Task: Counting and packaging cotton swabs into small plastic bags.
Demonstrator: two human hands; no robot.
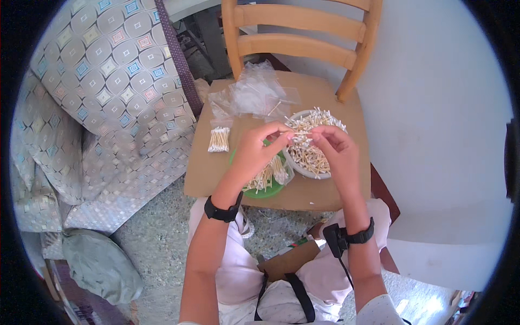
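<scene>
Between my two hands a cotton swab (301,133) is held level, over the far part of a white bowl (288,161) heaped with loose swabs. My left hand (264,146) pinches one end and my right hand (337,149) pinches the other. Below my left hand sits a green dish (271,190) with more swabs (262,180) and a bit of clear plastic bag; my hand and wrist cover part of it. Left of that lies a small clear bag packed with swabs (219,140).
Everything rests on a wooden chair seat (208,179) with a slatted backrest (300,21). Clear plastic bags (257,89) are piled at its back. A patterned sofa (119,97) stands left, a wall (433,135) right. A cardboard box (292,261) sits between my legs.
</scene>
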